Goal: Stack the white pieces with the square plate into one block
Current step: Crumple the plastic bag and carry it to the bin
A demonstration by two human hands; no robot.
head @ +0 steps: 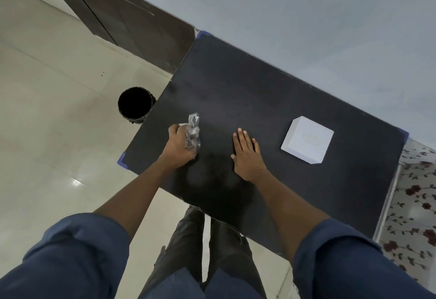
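Note:
A white square block (307, 139) sits on the black table (259, 91), toward its right side, with nothing touching it. My left hand (180, 144) is closed around a crumpled clear plastic bag (193, 131) near the table's left edge; a small white bit shows at its fingertips. My right hand (246, 155) lies flat on the table top, fingers extended and together, holding nothing, a short way left of the white block.
A black round bin (135, 105) stands on the tiled floor just left of the table. A dark wooden panel (132, 23) leans along the far wall. A floral cloth (415, 204) lies to the right of the table.

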